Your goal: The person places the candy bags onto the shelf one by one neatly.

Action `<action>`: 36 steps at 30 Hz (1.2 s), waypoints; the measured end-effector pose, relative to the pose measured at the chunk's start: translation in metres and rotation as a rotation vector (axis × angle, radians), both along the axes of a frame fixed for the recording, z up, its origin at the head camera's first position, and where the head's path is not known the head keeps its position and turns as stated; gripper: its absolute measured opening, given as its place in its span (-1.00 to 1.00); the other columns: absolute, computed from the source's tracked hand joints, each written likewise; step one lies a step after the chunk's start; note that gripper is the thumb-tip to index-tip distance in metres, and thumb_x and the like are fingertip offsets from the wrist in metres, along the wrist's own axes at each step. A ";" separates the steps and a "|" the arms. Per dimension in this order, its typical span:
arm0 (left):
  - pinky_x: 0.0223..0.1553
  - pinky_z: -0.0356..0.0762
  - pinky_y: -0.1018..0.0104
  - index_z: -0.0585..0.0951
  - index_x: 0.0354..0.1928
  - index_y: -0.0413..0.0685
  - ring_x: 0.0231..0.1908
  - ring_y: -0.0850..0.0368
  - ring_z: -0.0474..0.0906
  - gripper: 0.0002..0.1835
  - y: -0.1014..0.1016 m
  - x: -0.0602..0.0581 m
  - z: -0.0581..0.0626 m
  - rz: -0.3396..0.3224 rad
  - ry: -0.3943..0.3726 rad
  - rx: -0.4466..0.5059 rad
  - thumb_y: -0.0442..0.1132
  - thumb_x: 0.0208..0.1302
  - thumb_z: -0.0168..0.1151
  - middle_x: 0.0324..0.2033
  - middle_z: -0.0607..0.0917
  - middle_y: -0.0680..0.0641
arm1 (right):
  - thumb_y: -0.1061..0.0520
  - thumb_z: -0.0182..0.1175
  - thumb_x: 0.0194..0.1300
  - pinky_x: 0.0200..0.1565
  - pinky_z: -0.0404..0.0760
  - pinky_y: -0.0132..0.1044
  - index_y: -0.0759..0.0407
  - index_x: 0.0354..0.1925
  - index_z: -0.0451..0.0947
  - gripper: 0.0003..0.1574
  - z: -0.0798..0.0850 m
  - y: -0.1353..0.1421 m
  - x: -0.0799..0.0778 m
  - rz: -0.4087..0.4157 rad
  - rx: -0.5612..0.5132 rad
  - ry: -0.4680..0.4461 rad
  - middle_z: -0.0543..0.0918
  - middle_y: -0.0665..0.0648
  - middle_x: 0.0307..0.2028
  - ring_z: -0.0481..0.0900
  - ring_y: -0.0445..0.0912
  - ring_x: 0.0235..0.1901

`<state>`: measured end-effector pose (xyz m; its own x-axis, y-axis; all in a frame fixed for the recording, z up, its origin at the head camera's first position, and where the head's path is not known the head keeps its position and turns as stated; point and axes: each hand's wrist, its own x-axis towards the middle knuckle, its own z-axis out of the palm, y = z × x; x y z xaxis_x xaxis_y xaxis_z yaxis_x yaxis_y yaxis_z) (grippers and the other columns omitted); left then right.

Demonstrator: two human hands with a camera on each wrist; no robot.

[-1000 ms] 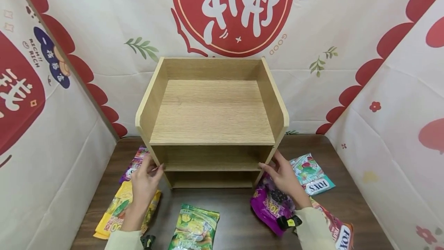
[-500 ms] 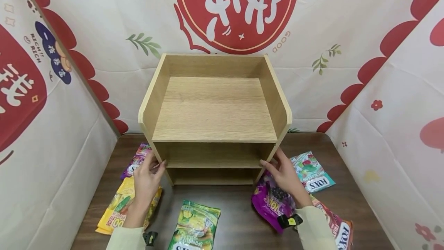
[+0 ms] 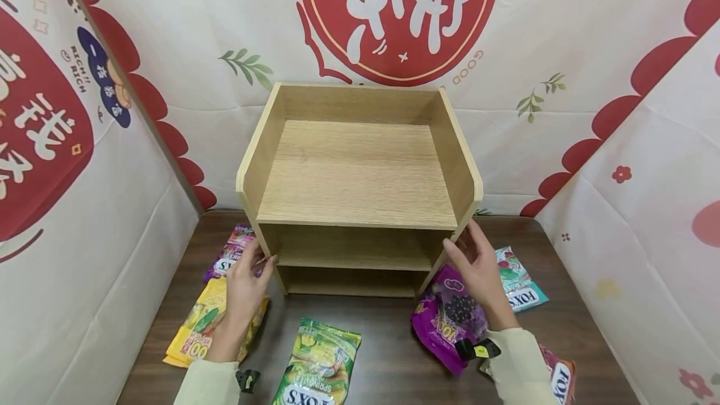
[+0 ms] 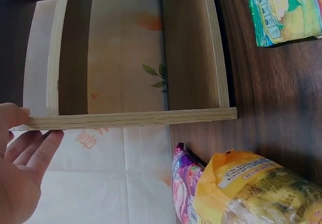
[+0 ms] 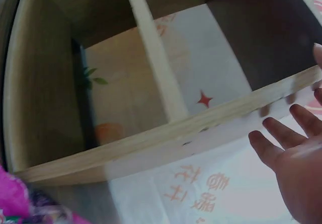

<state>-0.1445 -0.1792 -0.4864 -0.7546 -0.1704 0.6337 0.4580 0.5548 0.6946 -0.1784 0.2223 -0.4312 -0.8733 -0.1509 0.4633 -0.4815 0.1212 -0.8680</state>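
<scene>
A light wooden shelf unit [image 3: 357, 174] with an open top and two compartments below stands on the dark table. At its left side panel, my left hand [image 3: 243, 292] pinches the front edge, thumb on the front and fingers along the outer face; the left wrist view shows this grip on the panel [image 4: 136, 119]. Beside the right panel, my right hand [image 3: 480, 274] has its fingers spread. In the right wrist view, the fingers of my right hand [image 5: 302, 158] stand a little off the outer face of the panel [image 5: 166, 128].
Around the shelf lie candy bags on the table [image 3: 388, 355]: yellow [image 3: 197, 324] and purple [image 3: 233, 252] at left, green [image 3: 320, 361] in front, purple [image 3: 450, 317], teal [image 3: 520, 286] and red [image 3: 562, 380] at right. Printed cloth walls [image 3: 185, 61] enclose the back and sides.
My right hand has released the shelf's right panel and shifted slightly right. The left hand keeps its place on the left panel. The whole head view has shifted slightly.
</scene>
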 end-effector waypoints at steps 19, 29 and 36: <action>-0.16 0.62 0.05 0.53 0.12 -0.18 -0.05 -0.11 0.60 -0.55 -0.042 0.042 -0.033 0.075 -0.270 -0.111 -0.49 0.16 0.30 -0.02 0.65 -0.22 | 0.38 0.05 0.28 0.24 0.34 -0.30 0.28 0.41 0.14 -0.26 0.070 -0.002 -0.020 0.000 -0.138 0.298 0.21 0.32 0.37 0.26 0.08 0.30; -0.07 0.50 -0.18 0.53 0.12 -0.17 -0.02 -0.27 0.54 -0.55 -0.072 0.069 -0.052 0.189 -0.376 -0.213 -0.40 0.15 0.34 -0.01 0.63 -0.26 | 0.13 0.17 0.32 0.27 0.32 -0.15 0.45 0.26 0.29 -0.34 0.100 -0.016 -0.022 0.056 -0.166 0.425 0.24 0.42 0.33 0.13 0.24 0.35; -0.02 0.34 -0.33 0.45 0.20 -0.21 0.08 -0.38 0.36 -0.51 -0.096 0.086 -0.059 0.268 -0.512 -0.262 -0.30 0.24 0.28 0.08 0.50 -0.38 | -0.03 0.23 0.24 0.28 0.26 -0.01 0.55 -0.01 0.43 -0.35 0.094 -0.022 -0.039 0.045 -0.227 0.527 0.33 0.50 0.23 0.18 0.30 0.30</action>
